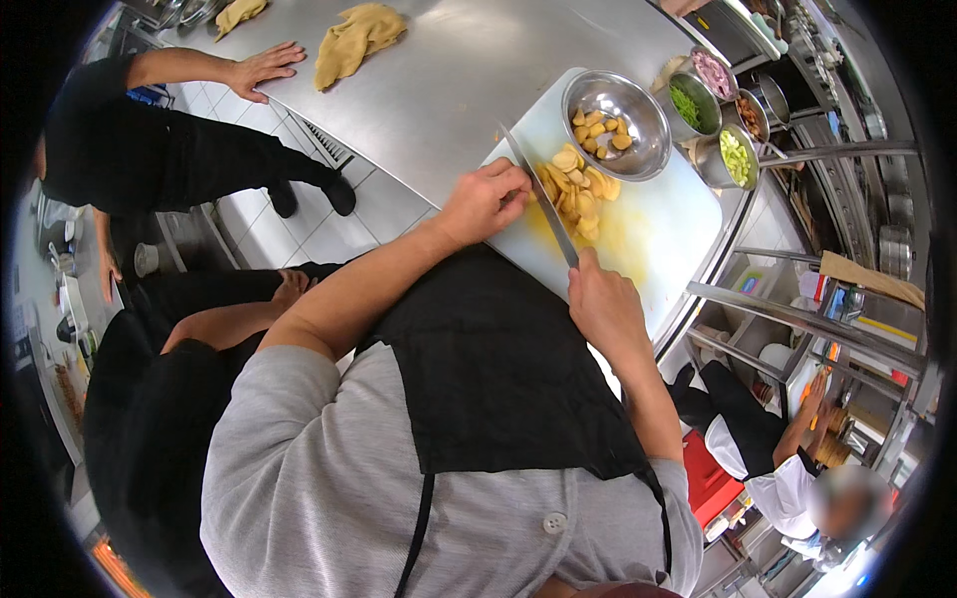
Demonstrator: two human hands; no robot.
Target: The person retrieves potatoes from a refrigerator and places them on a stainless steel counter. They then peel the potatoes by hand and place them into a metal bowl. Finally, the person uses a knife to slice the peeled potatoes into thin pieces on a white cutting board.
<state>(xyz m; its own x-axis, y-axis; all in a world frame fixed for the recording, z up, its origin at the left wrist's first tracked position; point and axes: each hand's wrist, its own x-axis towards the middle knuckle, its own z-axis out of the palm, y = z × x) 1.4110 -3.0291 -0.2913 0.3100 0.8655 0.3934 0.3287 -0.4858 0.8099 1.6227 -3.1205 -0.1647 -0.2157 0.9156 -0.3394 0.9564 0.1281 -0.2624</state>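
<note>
My right hand (609, 303) grips the handle of a kitchen knife (549, 208), its long blade slanting across the white cutting board (662, 239). Against the left side of the blade, my left hand (490, 196) rests with its fingers curled; whether a piece lies under them is hidden. A pile of thin yellow slices (579, 187), which look like ginger, lies to the right of the blade. Yellow juice stains the board around it. At the board's far end stands a steel bowl (649, 123) with several peeled yellow chunks (598, 133) inside.
Steel containers of chopped food (736, 157) line the right edge. Yellow cloths (359, 41) lie on the steel table (456, 67). A co-worker's hand (262, 71) leans on its left edge; another person sits or stands close to my left. A person works at right.
</note>
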